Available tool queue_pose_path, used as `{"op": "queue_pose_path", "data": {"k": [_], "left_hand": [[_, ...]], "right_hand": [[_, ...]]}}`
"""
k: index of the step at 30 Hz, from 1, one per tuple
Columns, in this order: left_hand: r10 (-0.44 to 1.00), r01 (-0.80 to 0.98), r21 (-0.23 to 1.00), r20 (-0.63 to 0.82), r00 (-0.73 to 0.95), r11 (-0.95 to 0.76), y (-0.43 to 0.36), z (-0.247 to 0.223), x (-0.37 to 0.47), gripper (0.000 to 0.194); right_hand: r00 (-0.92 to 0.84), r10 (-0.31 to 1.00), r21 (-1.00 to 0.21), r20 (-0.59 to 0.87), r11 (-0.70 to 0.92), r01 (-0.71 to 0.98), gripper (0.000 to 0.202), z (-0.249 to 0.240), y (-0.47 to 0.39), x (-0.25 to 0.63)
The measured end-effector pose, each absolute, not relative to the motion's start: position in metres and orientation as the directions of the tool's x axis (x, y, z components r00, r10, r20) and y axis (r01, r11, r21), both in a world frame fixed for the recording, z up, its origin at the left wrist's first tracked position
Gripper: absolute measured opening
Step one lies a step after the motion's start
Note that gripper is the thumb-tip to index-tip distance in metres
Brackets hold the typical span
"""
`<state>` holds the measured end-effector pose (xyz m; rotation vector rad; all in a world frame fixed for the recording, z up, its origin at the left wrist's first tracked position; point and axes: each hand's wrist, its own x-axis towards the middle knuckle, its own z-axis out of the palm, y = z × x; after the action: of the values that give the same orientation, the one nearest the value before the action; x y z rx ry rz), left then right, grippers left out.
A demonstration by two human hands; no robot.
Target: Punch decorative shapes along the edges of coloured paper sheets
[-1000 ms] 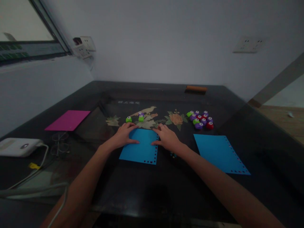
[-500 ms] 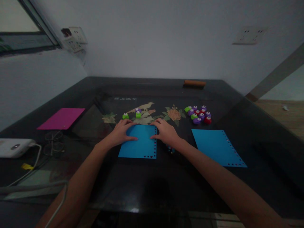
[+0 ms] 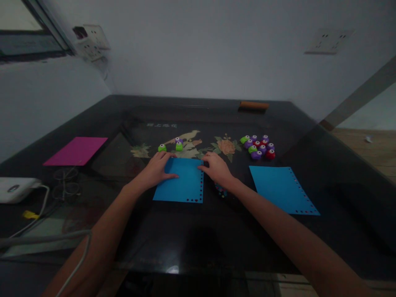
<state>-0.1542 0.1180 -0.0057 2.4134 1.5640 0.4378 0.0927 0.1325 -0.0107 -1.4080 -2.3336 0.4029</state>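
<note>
A blue sheet of paper (image 3: 182, 181) lies flat on the dark table in front of me, with small dark dots along its right side and lower right edge. My left hand (image 3: 157, 169) rests on its upper left part, thumb stretched over the paper and fingers spread. At the upper right corner is my right hand (image 3: 216, 168), its thumb and bent forefinger apart, touching the sheet's edge. Partly under my right wrist sits a little heap of tiny coloured pieces (image 3: 221, 191). Just beyond the sheet stand green eyed figures (image 3: 179, 146) and a purple one behind.
On the right lies another dotted blue sheet (image 3: 283, 187), below a cluster of coloured eyed figures (image 3: 256, 152). A pink sheet (image 3: 77, 151), eyeglasses (image 3: 65, 183) and a white device (image 3: 17, 189) with a cable occupy the left. A brown roll (image 3: 254, 105) lies at the back.
My right hand has shifted slightly right and toward the sheet's upper corner, its thumb drawn closer to the forefinger. My left hand stays on the paper. The view has tilted a little.
</note>
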Motion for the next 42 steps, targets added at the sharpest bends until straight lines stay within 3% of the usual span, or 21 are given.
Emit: {"op": "queue_pose_path", "data": {"k": [3, 6, 9, 13, 17, 21, 25, 29, 35, 42], "left_hand": [[0.912, 0.839, 0.357, 0.162, 0.376, -0.409, 0.119, -0.005, -0.155, 0.057], [0.926, 0.811, 0.451, 0.241, 0.292, -0.373, 0.116, 0.001, -0.154, 0.046], [0.963, 0.736, 0.640, 0.264, 0.058, -0.220, 0.113, 0.010, -0.151, 0.043], [0.994, 0.412, 0.911, 0.066, -0.085, -0.025, 0.109, 0.019, -0.145, 0.047], [0.974, 0.118, 0.969, -0.224, 0.039, 0.218, 0.101, 0.022, -0.136, 0.040], [0.892, 0.001, 0.915, -0.394, 0.223, 0.404, 0.088, 0.021, -0.124, 0.049], [0.856, 0.004, 0.919, -0.368, 0.364, 0.394, 0.077, 0.016, -0.111, 0.057], [0.756, 0.123, 0.925, -0.365, 0.543, 0.359, 0.072, 0.012, -0.100, 0.044], [0.660, 0.175, 0.926, -0.362, 0.658, 0.334, 0.064, 0.014, -0.089, 0.032], [0.552, 0.110, 0.944, -0.273, 0.788, 0.310, 0.052, 0.014, -0.078, 0.035]], "right_hand": [[-0.429, 0.889, -0.490, 0.161, 0.449, 0.747, 0.022, -0.010, 0.135, 0.093], [-0.412, 0.903, -0.597, 0.123, 0.399, 0.696, 0.024, -0.004, 0.134, 0.094], [-0.374, 0.926, -0.749, 0.045, 0.279, 0.601, 0.026, 0.004, 0.131, 0.095], [-0.366, 0.930, -0.895, -0.033, 0.136, 0.425, 0.024, 0.012, 0.131, 0.099], [-0.356, 0.934, -0.938, 0.022, 0.142, 0.316, 0.025, 0.021, 0.137, 0.108], [-0.314, 0.946, -0.951, 0.082, 0.168, 0.259, 0.027, 0.036, 0.141, 0.123], [-0.284, 0.956, -0.963, 0.072, 0.141, 0.230, 0.022, 0.049, 0.141, 0.136], [-0.315, 0.948, -0.969, 0.047, 0.120, 0.217, 0.021, 0.055, 0.144, 0.146], [-0.435, 0.900, -0.965, -0.010, 0.105, 0.240, 0.025, 0.066, 0.146, 0.163], [-0.264, 0.961, -0.995, -0.077, -0.056, 0.085, 0.035, 0.062, 0.153, 0.173]]}}
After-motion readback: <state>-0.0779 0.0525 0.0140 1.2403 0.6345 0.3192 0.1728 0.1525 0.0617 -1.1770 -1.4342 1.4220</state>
